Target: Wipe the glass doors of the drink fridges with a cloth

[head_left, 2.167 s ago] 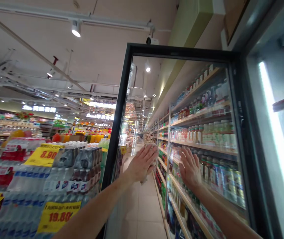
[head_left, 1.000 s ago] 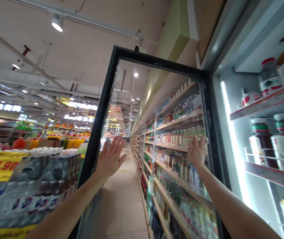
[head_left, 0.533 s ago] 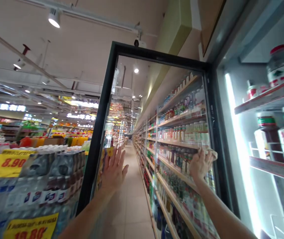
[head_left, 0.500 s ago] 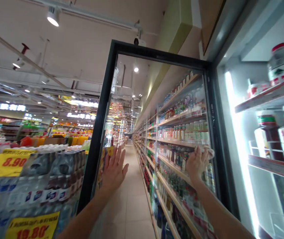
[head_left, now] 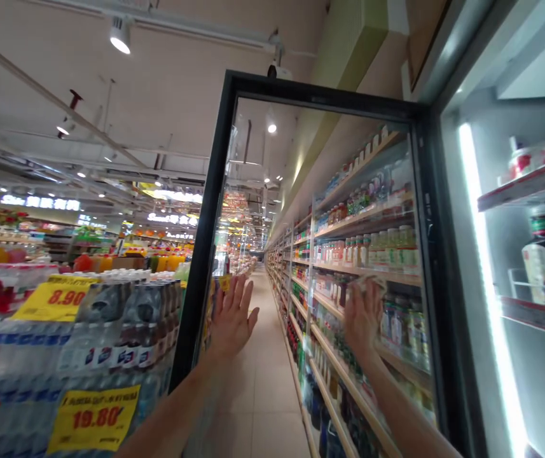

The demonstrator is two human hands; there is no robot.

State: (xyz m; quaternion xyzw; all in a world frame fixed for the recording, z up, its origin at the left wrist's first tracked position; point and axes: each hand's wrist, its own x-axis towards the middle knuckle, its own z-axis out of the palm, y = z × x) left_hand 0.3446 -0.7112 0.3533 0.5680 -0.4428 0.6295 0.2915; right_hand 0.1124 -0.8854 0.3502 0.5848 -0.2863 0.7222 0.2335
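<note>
A black-framed glass door [head_left: 324, 97] stands swung open in front of me, beside a lit drinks cooler. Toward the door's left edge, my left hand [head_left: 233, 318] lies flat against the pane with its fingers spread and holds nothing. On the right part of the pane is my right hand [head_left: 364, 318], pressing a pale crumpled cloth [head_left: 378, 283] to the glass. Most of the cloth is hidden behind the fingers. Reflections of shelves and bottles show in the glass.
To the right, cooler shelves [head_left: 534, 184] carry bottles, next to a bright vertical light strip [head_left: 486, 273]. Shrink-wrapped bottle packs [head_left: 105, 350] are stacked at the left, with yellow price signs [head_left: 93, 416] on them. Ceiling lights [head_left: 120, 37] hang overhead.
My right hand has slid the cloth left across the glass, away from the hinge side. My left hand stays flat on the pane. The whole view has shifted slightly.
</note>
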